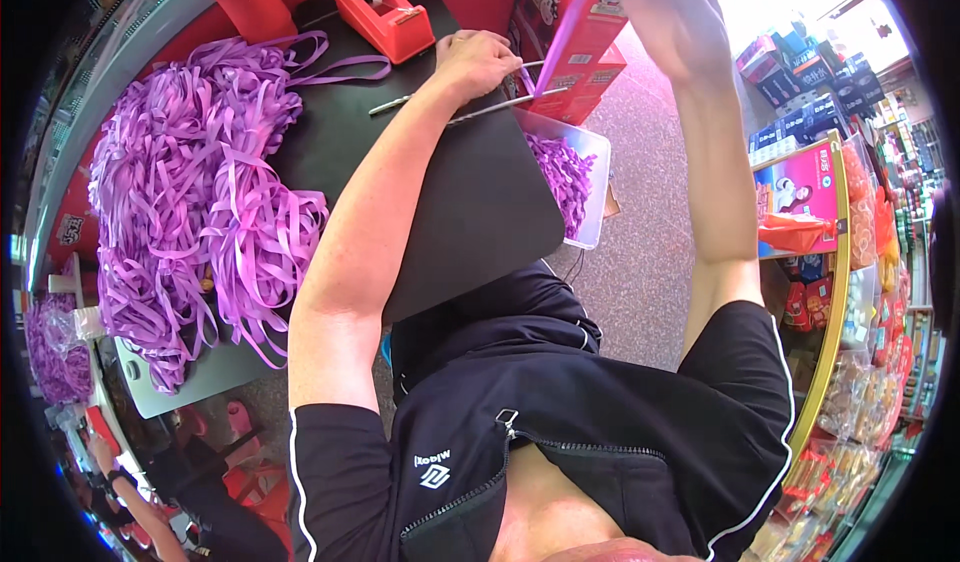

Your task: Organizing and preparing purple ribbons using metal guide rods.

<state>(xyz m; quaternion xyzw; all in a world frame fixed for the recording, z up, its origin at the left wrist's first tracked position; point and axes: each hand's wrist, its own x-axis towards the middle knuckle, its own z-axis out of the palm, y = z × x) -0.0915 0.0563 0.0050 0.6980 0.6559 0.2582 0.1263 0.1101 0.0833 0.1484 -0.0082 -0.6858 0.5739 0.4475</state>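
Observation:
Two thin metal rods (pixel 510 105) reach across the right edge of the black tabletop (pixel 470 202). My left hand (pixel 475 64) rests beside them with its fingers curled closed; what they press on is hidden. From the rods a taut purple ribbon (pixel 568 37) runs up toward my right hand (pixel 665 7), which is raised at the top of the view. That hand is smeared by motion, but its fingers appear closed on the ribbon. A large heap of loose purple ribbons (pixel 200 192) lies left of my left arm and hangs over the table's side.
A red tape dispenser (pixel 395 27) and a red cylinder (pixel 248 2) stand at the far side. Beside the table's right edge, a clear plastic bin (pixel 597 187) holds purple pieces. Red boxes (pixel 590 82) are stacked behind it. Goods shelves (pixel 835 292) line the right. Another person's arm (pixel 140 507) shows lower left.

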